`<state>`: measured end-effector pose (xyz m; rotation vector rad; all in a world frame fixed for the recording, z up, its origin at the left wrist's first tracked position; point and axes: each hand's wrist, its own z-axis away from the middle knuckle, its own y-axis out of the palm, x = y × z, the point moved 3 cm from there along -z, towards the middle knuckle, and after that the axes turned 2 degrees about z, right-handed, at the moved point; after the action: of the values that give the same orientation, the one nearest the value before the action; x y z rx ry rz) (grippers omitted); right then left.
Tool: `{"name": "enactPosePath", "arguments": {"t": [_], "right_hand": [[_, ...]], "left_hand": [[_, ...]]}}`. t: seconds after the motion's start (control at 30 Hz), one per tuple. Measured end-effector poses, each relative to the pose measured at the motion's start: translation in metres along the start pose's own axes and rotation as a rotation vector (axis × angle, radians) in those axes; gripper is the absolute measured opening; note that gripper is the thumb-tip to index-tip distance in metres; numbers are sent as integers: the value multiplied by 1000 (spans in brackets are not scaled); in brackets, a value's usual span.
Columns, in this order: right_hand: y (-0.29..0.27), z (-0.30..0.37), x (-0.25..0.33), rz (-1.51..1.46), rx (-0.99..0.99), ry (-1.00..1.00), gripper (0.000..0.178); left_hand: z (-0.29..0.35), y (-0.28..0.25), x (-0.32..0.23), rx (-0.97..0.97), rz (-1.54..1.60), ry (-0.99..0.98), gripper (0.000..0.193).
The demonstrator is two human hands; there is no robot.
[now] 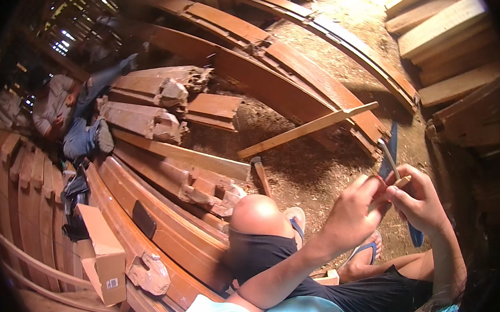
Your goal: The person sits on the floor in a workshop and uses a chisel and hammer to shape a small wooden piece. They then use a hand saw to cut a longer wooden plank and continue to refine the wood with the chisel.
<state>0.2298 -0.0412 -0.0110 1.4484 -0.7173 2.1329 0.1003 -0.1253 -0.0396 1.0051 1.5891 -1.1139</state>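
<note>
"Hands pinched close together: left hand (352,214) and right hand (420,199) gripped a slim pale wooden stick (403,182), in mid-air beside a thin grey metal rod (388,157)."

"Which step?"

"Shaping the stick, probably; the next move called for steady fingertips."

"Room?"

"Some, leftward over the shaving-strewn brown floor (329,192); the long reddish-brown wooden beam's (338,95) near corner lay beyond the rod."

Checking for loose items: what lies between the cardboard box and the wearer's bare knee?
In the head view: polished brown beams, a flat dark rectangular object resting on one, and, close beside the box, a rough wooden end.
</note>
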Motion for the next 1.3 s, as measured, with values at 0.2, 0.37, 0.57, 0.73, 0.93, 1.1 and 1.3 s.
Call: {"name": "enactPosePath", "arguments": {"t": [0.2,0.37,0.57,0.73,0.93,1.1,1.3], "right_hand": [[13,-9,5,74,-65,-21,12],[9,-10,-9,-9,-73,-84,13],[11,-19,-19,-55,-103,-147,17],[8,-21,-12,-8,-60,-72,20],[14,-27,-9,-1,-46,-107,20],[-7,-27,-15,20,-59,-93,20],[-49,-35,-8,681,-313,-311,25]], "left_hand": [[4,-12,5,-40,-84,100,21],[1,-5,8,-33,-74,83,26],[-1,1,19,-29,-56,38,34],[0,5,28,-46,-25,38,36],[-1,-3,19,-43,4,-7,34],[-11,7,22,-64,-97,112,34],[-25,20,51,-82,-31,-184,18]]}}
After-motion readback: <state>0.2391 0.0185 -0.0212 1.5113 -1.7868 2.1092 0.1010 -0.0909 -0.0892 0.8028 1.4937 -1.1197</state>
